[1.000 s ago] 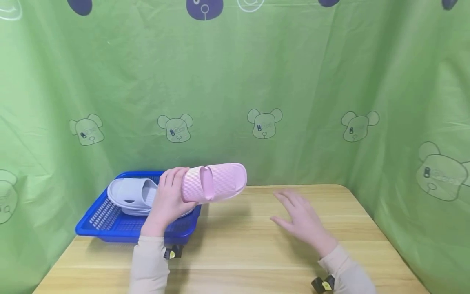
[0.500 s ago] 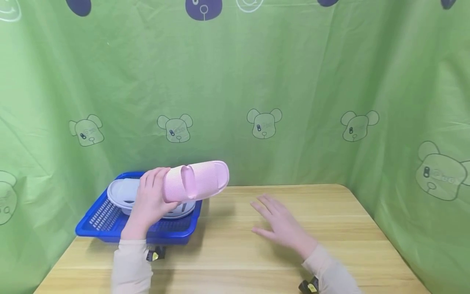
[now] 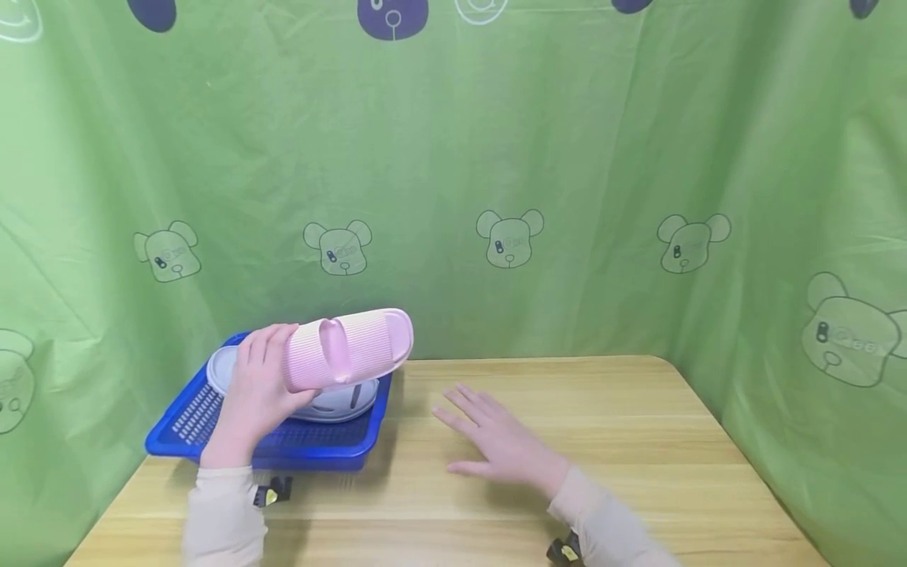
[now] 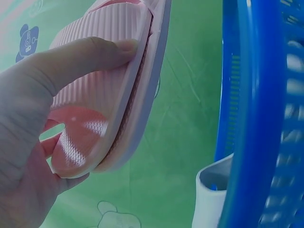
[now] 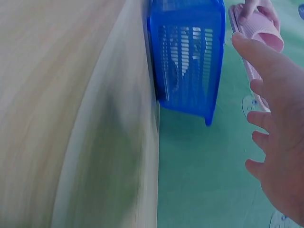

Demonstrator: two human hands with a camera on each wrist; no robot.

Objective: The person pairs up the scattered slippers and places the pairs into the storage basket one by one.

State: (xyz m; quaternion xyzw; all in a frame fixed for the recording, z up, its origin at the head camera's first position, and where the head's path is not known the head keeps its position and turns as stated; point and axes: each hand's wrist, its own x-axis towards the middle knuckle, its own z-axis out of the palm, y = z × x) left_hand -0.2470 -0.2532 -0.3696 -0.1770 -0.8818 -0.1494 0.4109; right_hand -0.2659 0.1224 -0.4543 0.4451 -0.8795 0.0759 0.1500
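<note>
My left hand point(image 3: 251, 398) grips a pair of pink slippers point(image 3: 361, 342) by one end, above the blue plastic basket point(image 3: 312, 453). Two soles lie together in the left wrist view, with the thumb point(image 4: 97, 54) across the ribbed strap. The slippers are tilted, their free end pointing right. Under them, light grey-blue slippers point(image 3: 340, 403) lie in the basket, partly hidden by the left hand and the pink pair. My right hand point(image 3: 499, 441) is over the table to the right of the basket, fingers spread and holding nothing.
The basket stands at the left rear of a light wooden table point(image 3: 602, 488). A green curtain point(image 3: 581, 157) printed with bear heads encloses the back and both sides. Dark wrist devices point(image 3: 564, 550) show beside both sleeves.
My left hand has carried the pink slippers leftward over the basket. The right hand has moved left too, toward the basket, its fingers still spread. The basket has stayed in place.
</note>
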